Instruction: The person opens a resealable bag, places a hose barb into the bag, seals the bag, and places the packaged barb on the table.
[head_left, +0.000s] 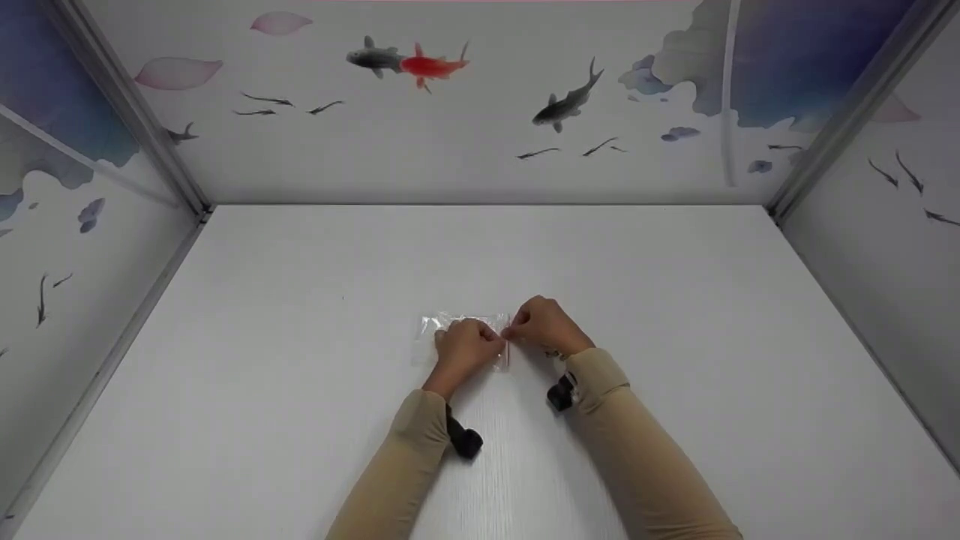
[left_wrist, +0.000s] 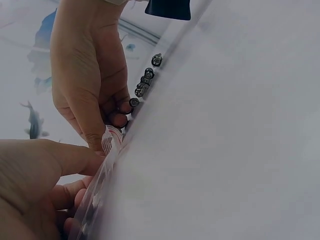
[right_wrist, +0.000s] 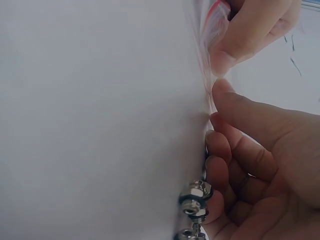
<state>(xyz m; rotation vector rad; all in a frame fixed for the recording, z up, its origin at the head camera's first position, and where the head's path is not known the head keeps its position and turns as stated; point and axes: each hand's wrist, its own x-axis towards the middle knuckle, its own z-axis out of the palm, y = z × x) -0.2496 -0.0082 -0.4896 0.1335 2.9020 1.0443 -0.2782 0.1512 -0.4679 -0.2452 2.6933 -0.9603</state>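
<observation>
A clear plastic zip bag [head_left: 427, 351] with a red line along its mouth lies flat on the white table. Over its right half, my left hand [head_left: 466, 346] pinches the bag near the zip strip [left_wrist: 112, 140]. My right hand [head_left: 551, 326] pinches the mouth edge from the right, its thumb and forefinger close to the left fingertips. Beside the right hand's curled lower fingers, several small silvery threaded metal fittings [right_wrist: 196, 192] with dark rings sit on the table. Whether the bag's mouth is parted cannot be made out.
The white table [head_left: 300, 450] is bounded by a printed back panel [head_left: 480, 150] with fish and by side panels. A small black wrist camera [head_left: 466, 444] hangs at the left cuff, another black camera [head_left: 560, 394] at the right cuff.
</observation>
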